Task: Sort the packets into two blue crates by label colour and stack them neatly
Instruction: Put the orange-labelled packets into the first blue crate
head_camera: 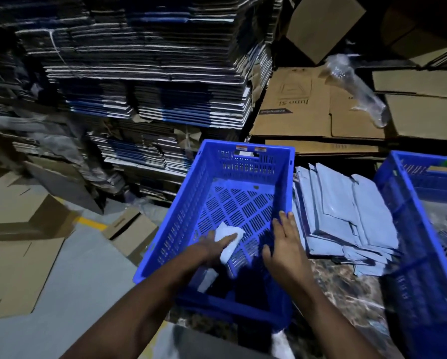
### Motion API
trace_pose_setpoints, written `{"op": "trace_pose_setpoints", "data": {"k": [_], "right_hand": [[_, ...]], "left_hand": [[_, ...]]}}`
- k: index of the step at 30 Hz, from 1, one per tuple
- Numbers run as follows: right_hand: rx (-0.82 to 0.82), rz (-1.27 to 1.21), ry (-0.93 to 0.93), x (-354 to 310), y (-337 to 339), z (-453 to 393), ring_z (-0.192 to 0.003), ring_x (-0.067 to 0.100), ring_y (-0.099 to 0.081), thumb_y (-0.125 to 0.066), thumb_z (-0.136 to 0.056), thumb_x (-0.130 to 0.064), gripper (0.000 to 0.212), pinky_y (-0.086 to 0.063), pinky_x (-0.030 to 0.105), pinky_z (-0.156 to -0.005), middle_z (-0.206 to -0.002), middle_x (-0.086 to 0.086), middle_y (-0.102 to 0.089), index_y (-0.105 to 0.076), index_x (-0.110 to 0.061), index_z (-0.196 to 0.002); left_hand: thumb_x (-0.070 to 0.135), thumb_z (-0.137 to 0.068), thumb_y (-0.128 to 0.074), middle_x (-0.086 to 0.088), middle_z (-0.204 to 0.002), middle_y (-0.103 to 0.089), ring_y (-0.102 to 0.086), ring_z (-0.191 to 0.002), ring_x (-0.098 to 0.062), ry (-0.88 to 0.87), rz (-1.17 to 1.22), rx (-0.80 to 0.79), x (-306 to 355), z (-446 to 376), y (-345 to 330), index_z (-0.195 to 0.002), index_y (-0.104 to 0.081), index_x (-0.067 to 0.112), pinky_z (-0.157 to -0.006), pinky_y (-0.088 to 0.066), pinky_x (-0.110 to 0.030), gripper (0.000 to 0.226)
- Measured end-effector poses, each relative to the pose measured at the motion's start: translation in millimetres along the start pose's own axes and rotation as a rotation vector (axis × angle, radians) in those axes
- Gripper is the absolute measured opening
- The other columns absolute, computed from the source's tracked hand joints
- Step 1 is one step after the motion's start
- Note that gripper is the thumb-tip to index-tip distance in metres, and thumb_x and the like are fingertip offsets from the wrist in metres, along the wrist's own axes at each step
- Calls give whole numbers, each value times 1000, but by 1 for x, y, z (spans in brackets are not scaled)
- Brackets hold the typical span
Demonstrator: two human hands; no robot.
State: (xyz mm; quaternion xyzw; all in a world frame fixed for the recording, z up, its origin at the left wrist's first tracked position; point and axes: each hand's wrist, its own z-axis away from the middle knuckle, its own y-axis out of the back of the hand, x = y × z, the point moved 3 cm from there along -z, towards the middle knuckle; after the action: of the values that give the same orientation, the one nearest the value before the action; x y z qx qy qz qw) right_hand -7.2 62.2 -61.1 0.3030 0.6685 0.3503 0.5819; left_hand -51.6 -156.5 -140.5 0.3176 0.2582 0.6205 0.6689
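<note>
Right of the right hand (285,251), the second blue crate (408,229) is running off the edge; the packets' (346,216) label colours are hiding.

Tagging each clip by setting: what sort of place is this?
Probably a warehouse or packing storeroom: tall stacks of flattened cartons, blue crates, and a pile of grey packets beside them.

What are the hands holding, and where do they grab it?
The left hand grips a white packet across its middle, inside the blue crate. The right hand holds nothing.

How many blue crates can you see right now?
2: one blue crate in the middle under both hands, another blue crate at the right edge, partly cut off. More may lie outside view.
</note>
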Motion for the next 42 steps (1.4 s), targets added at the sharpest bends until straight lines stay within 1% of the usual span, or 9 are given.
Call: {"op": "trace_pose_setpoints", "data": {"k": [3, 6, 11, 16, 21, 25, 32, 37, 42], "right_hand": [[-4, 9, 6, 0, 0, 0, -153, 17, 7, -50, -93, -19, 66, -4, 30, -122, -166, 8, -6, -27, -5, -153], [-2, -20, -4, 1, 0, -2, -153, 17, 7, -49, -92, -17, 64, -4, 29, -122, -166, 7, -8, -29, -7, -153], [22, -84, 54, 7, 0, -1, -154, 19, 2, -50, -94, -23, 57, -7, 30, -123, -164, 7, -17, -38, -7, -148], [166, -255, 109, 22, 23, 1, -146, 23, -28, -54, -97, -20, 37, -19, 26, -117, -150, 10, -43, -56, -8, -132], [496, -150, -119, 106, 77, -20, -117, 34, -49, -60, -86, -2, 30, -43, 40, -98, -117, 16, -60, -59, -2, -116], [212, 75, -247, 166, 93, -44, -135, 35, -38, -61, -93, -21, 53, -44, 47, -104, -145, 17, -44, -44, -8, -142], [-27, 419, -42, 179, 84, -65, -102, 31, -57, -56, -94, -22, 38, -48, 39, -73, -115, 8, -56, -45, -19, -131], [53, 464, 43, 182, 89, -68, -64, 23, -50, -70, -74, -10, 25, -31, 30, -51, -68, -6, -38, -47, -20, -71], [276, 234, 113, 174, 113, -48, -77, 27, -57, -66, -67, 8, 27, -38, 29, -58, -80, 5, -58, -65, -9, -87]], "left_hand": [[19, -82, -78, -22, -163, 4, -14, -147, -49, 108, -54, -28, 7, 5, -5, -151, 26, 36, -113, -31, -56, 126], [14, -59, -92, -16, -154, -33, -38, -138, -35, -135, -51, 8, 8, 9, 6, -154, 2, 32, -107, -42, -40, 134], [-12, -78, -70, -1, -149, -47, -47, -117, -5, -405, 68, -319, 38, 39, -2, -154, -32, 27, -80, -41, -5, 94], [-7, -90, -56, -5, -147, -52, -51, -131, -16, -303, 196, -167, 50, 41, 6, -147, -47, 18, -73, -34, 6, 63], [30, -96, -56, -3, -105, -72, -67, -95, -18, -255, 438, 438, 69, 59, 49, -129, -60, 27, -86, -50, -23, 34], [21, -90, -58, 9, -92, -70, -66, -80, -12, -388, 674, 657, 109, 81, 72, -119, -60, 32, -78, -51, -26, 31], [8, -94, -58, 5, -89, -69, -65, -80, -7, -463, 819, 655, 162, 99, 74, -111, -62, 32, -77, -50, -22, 30], [8, -97, -58, -4, -91, -70, -65, -77, -4, -446, 844, 623, 184, 106, 67, -115, -65, 19, -70, -46, -7, 22], [2, -101, -45, -12, -99, -71, -73, -85, -25, -397, 1058, 506, 195, 102, 61, -117, -62, 14, -90, -58, -44, 25]]}}
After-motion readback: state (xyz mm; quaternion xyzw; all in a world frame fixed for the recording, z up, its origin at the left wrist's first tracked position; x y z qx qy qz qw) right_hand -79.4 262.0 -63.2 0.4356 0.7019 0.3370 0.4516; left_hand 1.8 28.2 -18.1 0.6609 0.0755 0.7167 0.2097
